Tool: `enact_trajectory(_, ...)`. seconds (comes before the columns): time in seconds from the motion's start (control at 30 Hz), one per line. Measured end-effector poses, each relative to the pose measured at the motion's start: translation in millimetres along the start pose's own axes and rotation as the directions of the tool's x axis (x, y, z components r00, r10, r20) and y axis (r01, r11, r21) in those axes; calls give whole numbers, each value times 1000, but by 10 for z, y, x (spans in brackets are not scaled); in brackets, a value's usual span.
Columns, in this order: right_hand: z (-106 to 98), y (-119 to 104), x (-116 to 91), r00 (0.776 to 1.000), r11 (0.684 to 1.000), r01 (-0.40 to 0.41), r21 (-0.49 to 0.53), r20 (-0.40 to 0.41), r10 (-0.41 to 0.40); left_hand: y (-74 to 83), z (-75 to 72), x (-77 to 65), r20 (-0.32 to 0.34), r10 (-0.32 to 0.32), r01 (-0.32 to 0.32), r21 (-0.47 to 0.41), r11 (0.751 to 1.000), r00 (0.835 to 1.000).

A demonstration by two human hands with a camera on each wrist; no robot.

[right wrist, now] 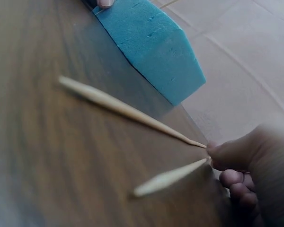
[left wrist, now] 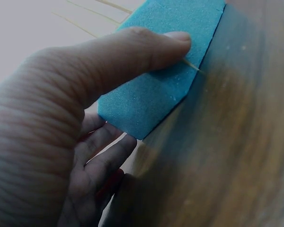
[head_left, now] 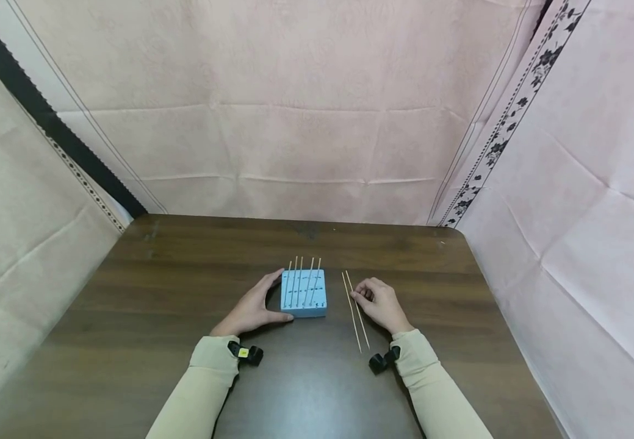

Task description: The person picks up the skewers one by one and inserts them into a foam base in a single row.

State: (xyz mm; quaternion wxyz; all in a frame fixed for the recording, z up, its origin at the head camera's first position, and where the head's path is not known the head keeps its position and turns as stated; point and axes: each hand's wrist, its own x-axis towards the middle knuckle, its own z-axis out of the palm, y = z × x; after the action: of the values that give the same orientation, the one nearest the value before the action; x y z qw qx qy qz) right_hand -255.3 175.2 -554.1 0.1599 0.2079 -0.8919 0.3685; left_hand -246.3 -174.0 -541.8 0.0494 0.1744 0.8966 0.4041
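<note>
A light blue foam block [head_left: 311,313] sits on the table with several thin wooden skewers [head_left: 296,268] standing upright from its top. My left hand [head_left: 256,306] grips the block from its left side, thumb across the near face and fingers round the far side; the left wrist view shows the thumb flat on the foam [left wrist: 142,109]. To the block's right, two long skewers [head_left: 354,326] extend side by side over the table. My right hand [head_left: 379,302] has thumb and forefinger pinched at the right-hand skewer [head_left: 363,332], its other fingers curled. Whether it also holds the left-hand one is unclear.
The brown wooden table [head_left: 185,256] has pale cloth hanging behind it [head_left: 306,140] and along both sides. Black wrist cameras [head_left: 255,355] sit at both cuffs. Small holes [right wrist: 149,35] mark the foam block.
</note>
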Motion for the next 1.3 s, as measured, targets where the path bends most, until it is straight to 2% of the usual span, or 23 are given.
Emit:
enact_trajectory(0.23,-12,25,38,1000,1000,1,-10,-11,-1,16,-12,23,-9,10,-10,-4,1000,1000)
enact_trajectory(0.43,-61,48,72,997,999,-28,-19,-75,26,17,-17,58,-4,8,-8,-1,1000,1000)
enact_trajectory(0.6,-112,72,73,989,995,-87,-42,-123,81,15,-18,59,1,-6,6,4,1000,1000)
enact_trajectory(0.77,-134,43,61,982,984,-173,-41,-79,170,11,-6,32,10,-6,6,5,1000,1000)
enact_trajectory(0.83,-137,26,55,980,977,-194,-89,-72,188,9,-3,22,13,-11,11,7,1000,1000)
enact_trajectory(0.9,-146,5,46,978,962,-203,-183,-94,189,9,-3,18,14,-16,15,12,1000,1000)
enact_trajectory(1.03,-192,-45,31,978,897,-198,-395,-138,156,21,-13,20,5,-3,3,12,1000,1000)
enact_trajectory(1.13,-228,-57,23,982,867,-186,-463,-125,144,25,-16,20,3,-4,4,11,1000,1000)
enact_trajectory(1.2,-250,-51,22,982,871,-181,-457,-128,137,17,-11,15,5,-9,9,10,1000,1000)
enact_trajectory(1.3,-281,-54,36,982,903,-173,-393,-141,127,5,0,3,7,-13,13,6,1000,1000)
